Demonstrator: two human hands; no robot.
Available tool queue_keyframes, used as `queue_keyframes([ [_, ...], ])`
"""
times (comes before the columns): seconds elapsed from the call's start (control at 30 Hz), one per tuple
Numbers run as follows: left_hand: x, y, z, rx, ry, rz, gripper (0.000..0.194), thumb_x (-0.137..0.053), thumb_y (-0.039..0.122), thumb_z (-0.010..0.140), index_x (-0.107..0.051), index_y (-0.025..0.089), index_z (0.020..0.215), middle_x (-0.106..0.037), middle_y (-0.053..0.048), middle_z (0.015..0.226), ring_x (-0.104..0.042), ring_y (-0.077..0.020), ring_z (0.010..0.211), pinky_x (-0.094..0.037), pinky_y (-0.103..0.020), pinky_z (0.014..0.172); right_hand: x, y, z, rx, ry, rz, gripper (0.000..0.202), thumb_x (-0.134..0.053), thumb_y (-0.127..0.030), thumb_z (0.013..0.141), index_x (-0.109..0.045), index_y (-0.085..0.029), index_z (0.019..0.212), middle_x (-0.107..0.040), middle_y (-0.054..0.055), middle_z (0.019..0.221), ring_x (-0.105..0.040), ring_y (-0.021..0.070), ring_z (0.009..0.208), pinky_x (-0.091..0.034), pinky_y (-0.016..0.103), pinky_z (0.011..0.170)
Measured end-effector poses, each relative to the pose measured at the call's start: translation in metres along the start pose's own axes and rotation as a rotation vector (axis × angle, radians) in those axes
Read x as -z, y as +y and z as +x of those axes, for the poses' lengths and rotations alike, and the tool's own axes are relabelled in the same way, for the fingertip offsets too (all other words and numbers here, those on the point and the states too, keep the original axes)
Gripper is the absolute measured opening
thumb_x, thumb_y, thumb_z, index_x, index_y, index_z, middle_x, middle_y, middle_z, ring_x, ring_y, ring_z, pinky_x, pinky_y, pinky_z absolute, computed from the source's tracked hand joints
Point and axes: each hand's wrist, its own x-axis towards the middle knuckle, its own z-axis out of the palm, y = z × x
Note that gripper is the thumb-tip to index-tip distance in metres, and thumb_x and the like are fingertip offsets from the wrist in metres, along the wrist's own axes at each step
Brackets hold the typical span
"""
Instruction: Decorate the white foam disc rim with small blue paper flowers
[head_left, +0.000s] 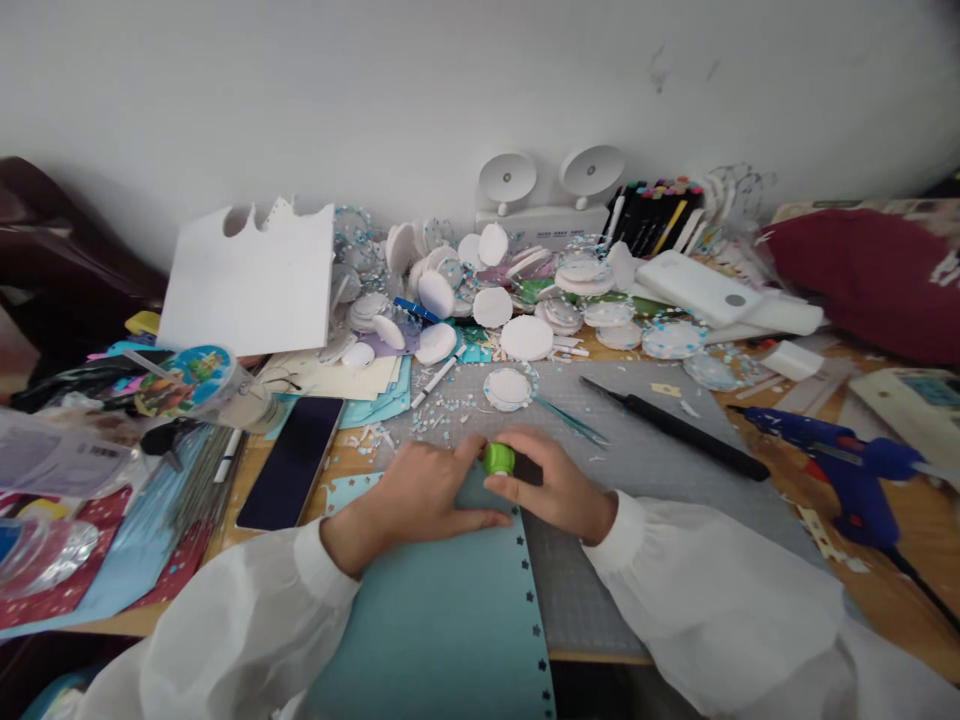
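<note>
A teal sheet (442,620) with small flower-shaped holes along its right and top edges lies partly over the grey cutting mat (585,590). My right hand (551,480) is wrapped round a small green punch (499,460) near the sheet's upper right corner. Resting on the sheet, my left hand (424,495) has its thumb stretched out below the punch and its fingertips against the punch's left side. Just beyond my hands are a round white disc (508,388) with a dotted rim and teal tweezers (574,418).
White discs (526,338) are heaped along the wall. A phone (291,463) and a lidded cup (240,390) stand left; a black craft tool (686,433) and a blue glue gun (840,460) lie right. Paper bits are scattered ahead.
</note>
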Motion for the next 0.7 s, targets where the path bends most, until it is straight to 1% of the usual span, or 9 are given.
queue_keyframes([
  [0.07, 0.0013, -0.001, -0.0001, -0.009, 0.031, -0.008, 0.077, -0.034, 0.078, 0.081, -0.048, 0.012, 0.118, -0.07, -0.009, 0.067, -0.07, -0.0311, 0.064, -0.048, -0.033, 0.055, 0.0021, -0.0024, 0.0019, -0.089, 0.001, 0.097, 0.031, -0.06, -0.05, 0.084, -0.06, -0.019, 0.09, -0.063, 0.005, 0.085, -0.057, 0.0198, 0.082, -0.043, 0.035, 0.078],
  [0.13, 0.0028, -0.0018, -0.0004, -0.021, 0.052, -0.011, 0.076, -0.034, 0.078, 0.081, -0.049, 0.012, 0.117, -0.07, -0.008, 0.066, -0.07, -0.0301, 0.063, -0.048, -0.033, 0.055, 0.0041, -0.005, 0.0041, -0.144, -0.012, 0.173, 0.034, -0.058, -0.052, 0.084, -0.061, -0.019, 0.086, -0.061, 0.003, 0.08, -0.056, 0.0182, 0.077, -0.043, 0.032, 0.073],
  [0.3, 0.0054, -0.001, -0.0006, 0.001, 0.036, 0.003, 0.075, -0.035, 0.077, 0.082, -0.048, 0.011, 0.117, -0.071, -0.01, 0.067, -0.07, -0.0313, 0.064, -0.049, -0.034, 0.056, 0.0048, -0.0072, 0.0073, -0.182, -0.048, 0.241, 0.041, -0.052, -0.058, 0.086, -0.06, -0.018, 0.079, -0.056, 0.001, 0.071, -0.051, 0.0152, 0.069, -0.042, 0.028, 0.063],
  [0.33, 0.0054, -0.0004, -0.0004, 0.011, 0.031, 0.006, 0.076, -0.036, 0.076, 0.082, -0.046, 0.011, 0.119, -0.071, -0.01, 0.068, -0.07, -0.0317, 0.064, -0.049, -0.034, 0.057, 0.0042, -0.0066, 0.0071, -0.182, -0.048, 0.239, 0.041, -0.053, -0.058, 0.085, -0.061, -0.018, 0.081, -0.057, 0.001, 0.071, -0.052, 0.0156, 0.07, -0.042, 0.028, 0.064],
  [0.4, 0.0049, 0.0012, 0.0, 0.025, 0.021, 0.009, 0.077, -0.041, 0.075, 0.081, -0.042, 0.012, 0.124, -0.071, -0.009, 0.07, -0.071, -0.0315, 0.064, -0.049, -0.034, 0.057, 0.0025, -0.0048, 0.0059, -0.169, -0.033, 0.188, 0.039, -0.056, -0.055, 0.084, -0.064, -0.017, 0.087, -0.062, 0.003, 0.079, -0.056, 0.0177, 0.076, -0.043, 0.031, 0.07],
  [0.47, 0.0042, 0.003, 0.0005, 0.026, 0.004, 0.007, 0.078, -0.047, 0.072, 0.081, -0.037, 0.011, 0.129, -0.072, -0.009, 0.072, -0.071, -0.0317, 0.065, -0.05, -0.034, 0.058, 0.0007, -0.0025, 0.0039, -0.116, -0.039, 0.08, 0.036, -0.06, -0.052, 0.083, -0.065, -0.018, 0.093, -0.065, 0.005, 0.087, -0.058, 0.0201, 0.084, -0.042, 0.036, 0.08],
  [0.53, 0.0037, 0.0049, 0.0008, 0.011, -0.019, -0.004, 0.079, -0.052, 0.067, 0.081, -0.033, 0.01, 0.132, -0.072, -0.01, 0.073, -0.071, -0.0319, 0.066, -0.05, -0.034, 0.059, -0.0009, -0.0003, 0.002, -0.057, -0.072, -0.023, 0.035, -0.062, -0.05, 0.082, -0.065, -0.018, 0.096, -0.067, 0.005, 0.091, -0.058, 0.0212, 0.088, -0.039, 0.039, 0.086],
  [0.63, 0.0035, 0.0067, 0.0007, -0.011, -0.033, -0.021, 0.082, -0.056, 0.064, 0.08, -0.03, 0.008, 0.134, -0.072, -0.009, 0.071, -0.071, -0.0319, 0.066, -0.051, -0.034, 0.06, -0.0024, 0.0013, 0.0017, -0.072, -0.069, -0.036, 0.035, -0.06, -0.052, 0.083, -0.064, -0.019, 0.096, -0.067, 0.005, 0.089, -0.058, 0.0206, 0.086, -0.039, 0.038, 0.085],
  [0.7, 0.0034, 0.0067, 0.0001, -0.009, -0.018, -0.016, 0.084, -0.058, 0.065, 0.078, -0.03, 0.008, 0.134, -0.072, -0.009, 0.071, -0.071, -0.0321, 0.066, -0.051, -0.035, 0.06, -0.0024, 0.0008, 0.0036, -0.132, -0.041, 0.062, 0.038, -0.055, -0.055, 0.085, -0.064, -0.019, 0.094, -0.066, 0.005, 0.085, -0.057, 0.0196, 0.083, -0.042, 0.036, 0.08],
])
